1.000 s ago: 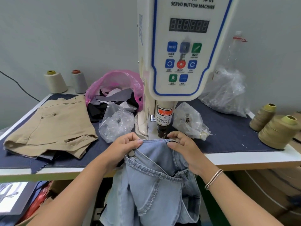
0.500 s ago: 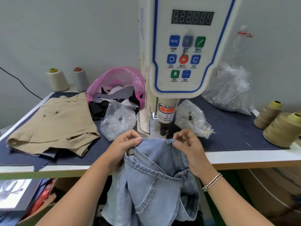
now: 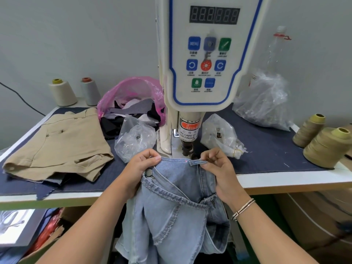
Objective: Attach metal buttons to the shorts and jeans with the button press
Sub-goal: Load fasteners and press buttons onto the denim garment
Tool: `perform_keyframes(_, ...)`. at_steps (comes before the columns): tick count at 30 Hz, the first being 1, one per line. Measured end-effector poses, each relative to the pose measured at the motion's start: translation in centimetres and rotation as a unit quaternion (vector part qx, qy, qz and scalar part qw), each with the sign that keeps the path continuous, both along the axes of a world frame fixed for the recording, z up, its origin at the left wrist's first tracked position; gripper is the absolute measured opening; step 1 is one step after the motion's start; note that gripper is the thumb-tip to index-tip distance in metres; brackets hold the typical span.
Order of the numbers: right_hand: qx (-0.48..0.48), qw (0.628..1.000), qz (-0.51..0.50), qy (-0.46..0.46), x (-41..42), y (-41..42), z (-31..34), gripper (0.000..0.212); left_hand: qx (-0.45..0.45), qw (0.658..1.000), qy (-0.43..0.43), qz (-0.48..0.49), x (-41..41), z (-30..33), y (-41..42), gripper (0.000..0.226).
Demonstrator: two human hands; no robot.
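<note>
1. Left hand (image 3: 142, 166) pinches the jeans (image 3: 177, 197) waistband, fingers curled.
2. Right hand (image 3: 219, 168) pinches it too.
3. Waistband sits just below the button press (image 3: 187, 147), at the worktop (image 3: 285, 180) edge.

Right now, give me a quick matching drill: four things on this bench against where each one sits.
Things:
1. jeans
2. khaki shorts
3. pink bag
4. grey spool

Places:
A. flat on the table's left side
B. back left corner, by the wall
C. pinched by both hands under the press
D. just left of the press column

Pairs: 1-C, 2-A, 3-D, 4-B
</note>
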State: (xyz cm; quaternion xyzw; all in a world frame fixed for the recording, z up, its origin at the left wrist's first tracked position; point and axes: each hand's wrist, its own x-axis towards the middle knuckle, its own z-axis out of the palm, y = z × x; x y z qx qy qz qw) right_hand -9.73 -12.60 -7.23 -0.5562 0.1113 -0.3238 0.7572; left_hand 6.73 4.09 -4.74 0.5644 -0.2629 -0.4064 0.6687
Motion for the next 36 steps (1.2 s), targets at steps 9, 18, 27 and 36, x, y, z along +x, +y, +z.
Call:
perform_keyframes(9,-0.021,1.000,0.022,0.009,0.1,0.0,-0.1,0.047,0.010,1.000,0.001,-0.011,0.2,-0.1,0.1,0.010)
perform_keyframes(18,-0.008,1.000,0.026,0.003,0.1,0.0,-0.2,0.048,0.011,1.000,0.001,-0.005,-0.1,-0.1,0.3,0.009)
perform_keyframes(27,-0.009,0.999,0.033,0.013,0.0,0.0,-0.2,0.046,0.011,1.000,0.002,-0.009,0.0,-0.2,0.3,0.011)
perform_keyframes(36,0.002,0.992,0.128,0.001,-1.6,0.2,0.9,0.033,-0.005,0.996,-0.035,-0.087,-0.4,0.1,0.8,0.011)
